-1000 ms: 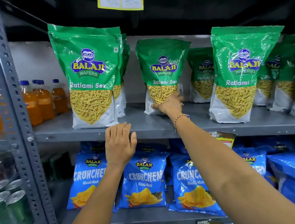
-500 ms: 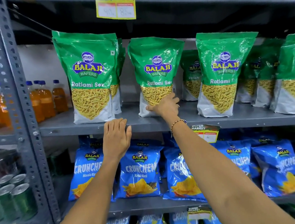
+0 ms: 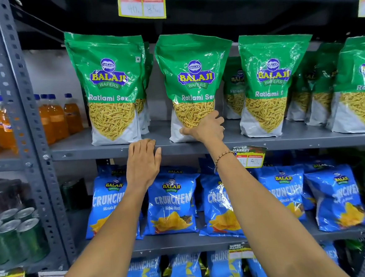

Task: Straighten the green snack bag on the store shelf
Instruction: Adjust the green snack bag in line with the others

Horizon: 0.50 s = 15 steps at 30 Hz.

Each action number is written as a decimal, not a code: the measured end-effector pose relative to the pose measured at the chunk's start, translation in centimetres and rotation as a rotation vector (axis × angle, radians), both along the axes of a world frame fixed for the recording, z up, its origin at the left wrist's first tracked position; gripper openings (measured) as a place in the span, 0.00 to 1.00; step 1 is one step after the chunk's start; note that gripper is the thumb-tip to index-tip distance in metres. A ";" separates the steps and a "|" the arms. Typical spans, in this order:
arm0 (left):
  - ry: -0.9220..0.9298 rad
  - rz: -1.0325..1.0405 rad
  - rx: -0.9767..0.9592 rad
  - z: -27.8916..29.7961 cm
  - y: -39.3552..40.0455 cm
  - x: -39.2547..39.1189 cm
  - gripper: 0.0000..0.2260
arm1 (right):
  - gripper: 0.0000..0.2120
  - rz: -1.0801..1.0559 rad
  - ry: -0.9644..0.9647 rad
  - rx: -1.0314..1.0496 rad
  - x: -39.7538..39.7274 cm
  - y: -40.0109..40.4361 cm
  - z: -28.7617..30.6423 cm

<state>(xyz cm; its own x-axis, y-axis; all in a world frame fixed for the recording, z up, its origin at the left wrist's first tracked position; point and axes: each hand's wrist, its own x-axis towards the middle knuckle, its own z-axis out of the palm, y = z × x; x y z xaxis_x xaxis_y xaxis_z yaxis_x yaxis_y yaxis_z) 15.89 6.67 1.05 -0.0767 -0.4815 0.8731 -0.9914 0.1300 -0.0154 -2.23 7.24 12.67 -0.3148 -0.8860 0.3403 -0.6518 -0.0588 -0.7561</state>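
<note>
A green Balaji Ratlami Sev snack bag [image 3: 194, 76] stands upright near the front edge of the grey metal shelf [image 3: 112, 151], in the middle of the row. My right hand [image 3: 207, 128] grips its lower right corner, thumb across the front of the bag. My left hand [image 3: 143, 161] rests flat on the shelf's front lip, below and left of the bag, fingers together and holding nothing. Matching green bags stand at the left [image 3: 110, 87] and at the right [image 3: 269, 83].
More green bags fill the back right of the shelf. Blue Crunchem chip bags [image 3: 171, 204] line the shelf below. Orange drink bottles [image 3: 55, 117] and green cans [image 3: 16, 236] sit beyond the perforated upright [image 3: 19, 107]. Price tags hang above [image 3: 141, 6] and on the shelf lip [image 3: 249, 157].
The green bag has come forward toward the shelf's front edge with my right hand on its lower corner. My left hand stays on the shelf lip. The view has shifted slightly.
</note>
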 end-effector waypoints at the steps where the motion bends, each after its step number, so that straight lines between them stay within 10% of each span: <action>1: -0.001 0.001 0.001 0.0 0.1 0.0 0.17 | 0.51 -0.004 -0.001 0.000 0.0 0.2 0.0; 15: 0.021 -0.003 0.032 0.2 0.6 -0.3 0.18 | 0.52 -0.017 0.017 -0.024 0.2 1.7 -0.2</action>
